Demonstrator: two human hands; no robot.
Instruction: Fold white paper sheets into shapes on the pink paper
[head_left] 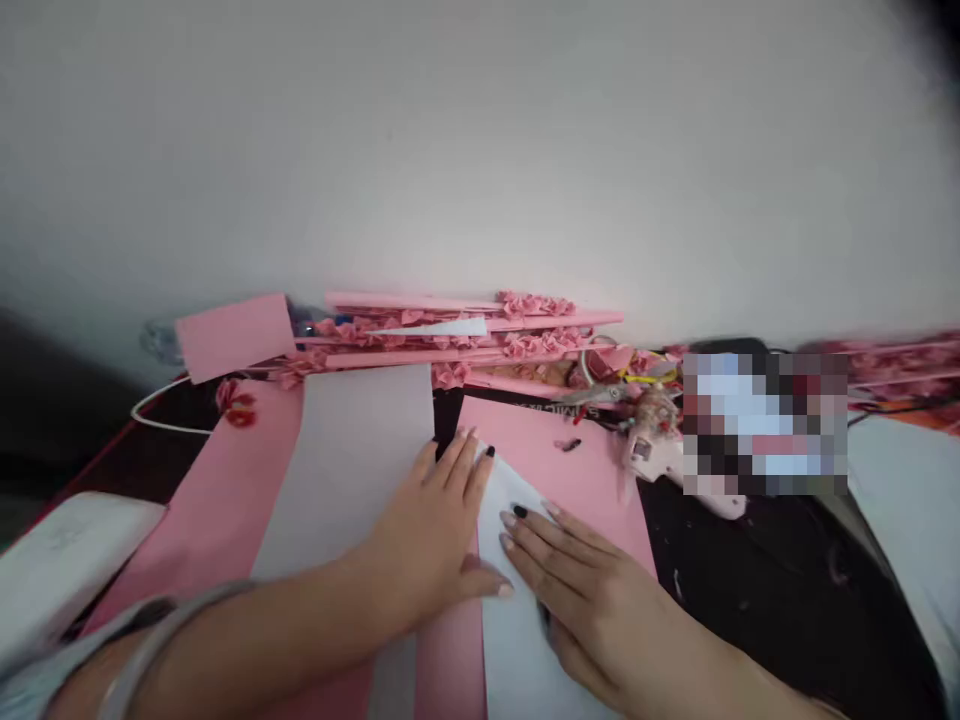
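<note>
A pale strip of paper [506, 650], apparently folded, lies over a pink sheet [555, 465] on the dark tabletop. My left hand [427, 530] rests flat near the strip's top end, fingers stretched forward and thumb out to the right. On the strip's right edge my right hand [585, 600] lies with its fingers extended, pressing against the paper. Neither hand grasps anything. To the left, partly under my left forearm, is a grey-white sheet [360, 430]. Beside it lies another pink sheet [195, 510].
Pink rolled paper sticks with crinkled paper flowers [540, 345] line the wall. Scissors [604, 395] and what looks like a glue gun [660, 455] lie right of centre. A white box-like object [82, 555] is at left, a white sheet [915, 500] at right. One patch is pixelated.
</note>
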